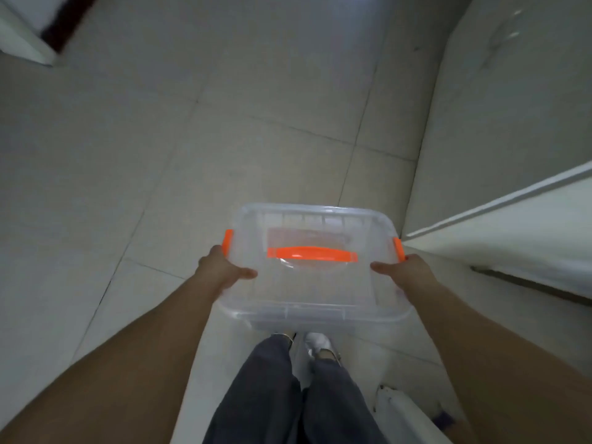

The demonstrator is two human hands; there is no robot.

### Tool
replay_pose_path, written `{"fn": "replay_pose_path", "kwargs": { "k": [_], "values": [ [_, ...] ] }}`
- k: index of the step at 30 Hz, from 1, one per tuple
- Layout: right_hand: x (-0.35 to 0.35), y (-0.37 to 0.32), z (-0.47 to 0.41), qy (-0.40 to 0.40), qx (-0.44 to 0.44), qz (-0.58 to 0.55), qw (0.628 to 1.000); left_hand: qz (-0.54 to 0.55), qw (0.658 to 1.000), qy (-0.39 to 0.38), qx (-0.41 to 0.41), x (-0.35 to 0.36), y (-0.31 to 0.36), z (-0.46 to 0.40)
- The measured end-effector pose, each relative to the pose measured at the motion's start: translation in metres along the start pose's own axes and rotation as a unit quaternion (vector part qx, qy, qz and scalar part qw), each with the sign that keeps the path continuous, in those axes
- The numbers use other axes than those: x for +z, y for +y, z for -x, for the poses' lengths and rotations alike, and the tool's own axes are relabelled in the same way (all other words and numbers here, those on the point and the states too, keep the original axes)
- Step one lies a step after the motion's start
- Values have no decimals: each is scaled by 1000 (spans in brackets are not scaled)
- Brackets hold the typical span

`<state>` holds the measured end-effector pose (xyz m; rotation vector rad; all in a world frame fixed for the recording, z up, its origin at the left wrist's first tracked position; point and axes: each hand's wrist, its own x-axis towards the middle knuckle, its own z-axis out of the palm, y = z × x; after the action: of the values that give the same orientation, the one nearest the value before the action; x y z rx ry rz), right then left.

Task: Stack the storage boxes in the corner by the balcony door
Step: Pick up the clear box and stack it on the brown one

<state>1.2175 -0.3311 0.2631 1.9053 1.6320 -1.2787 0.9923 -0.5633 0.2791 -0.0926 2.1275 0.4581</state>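
A clear plastic storage box (pixel 315 290) with a lid, an orange top handle and two orange side clips hangs in front of me above the tiled floor. My left hand (pixel 222 267) grips its left side, thumb lying on the lid just below the left clip. My right hand (pixel 405 270) grips its right side the same way, thumb on the lid. The box looks empty and sits level between both hands. No other storage box is in sight.
Pale floor tiles (pixel 224 129) stretch ahead. A white wall or door panel (pixel 512 123) with a sill edge runs along the right. At the top left stands a white corner with a dark strip (pixel 64 24). My legs and shoes show below the box; a white object (pixel 397 408) lies at bottom right.
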Motion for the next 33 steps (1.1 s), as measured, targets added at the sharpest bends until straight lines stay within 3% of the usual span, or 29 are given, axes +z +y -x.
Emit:
{"fn": "replay_pose_path", "kwargs": {
  "k": [6, 10, 15, 23, 31, 32, 33],
  "values": [
    [-19, -48, 52, -57, -91, 22, 994, 98, 993, 60, -13, -36, -26, 84],
    [-1, -64, 33, -104, -161, 86, 978, 163, 981, 95, -43, -50, -71, 142],
    [49, -104, 144, -142, -248, 166, 944, 242, 956, 138, -87, -72, -158, 202],
    [204, -110, 257, -216, -363, 277, 863, 384, 885, 222, -142, -92, -332, 287],
    [392, -26, 434, -281, -460, 381, 751, 500, 784, 298, -215, -80, -555, 387],
    [434, 13, 477, -305, -466, 416, 719, 520, 753, 322, -240, -65, -605, 418],
    [446, 20, 485, -308, -471, 425, 709, 527, 748, 325, -240, -62, -617, 427]
  ]
}}
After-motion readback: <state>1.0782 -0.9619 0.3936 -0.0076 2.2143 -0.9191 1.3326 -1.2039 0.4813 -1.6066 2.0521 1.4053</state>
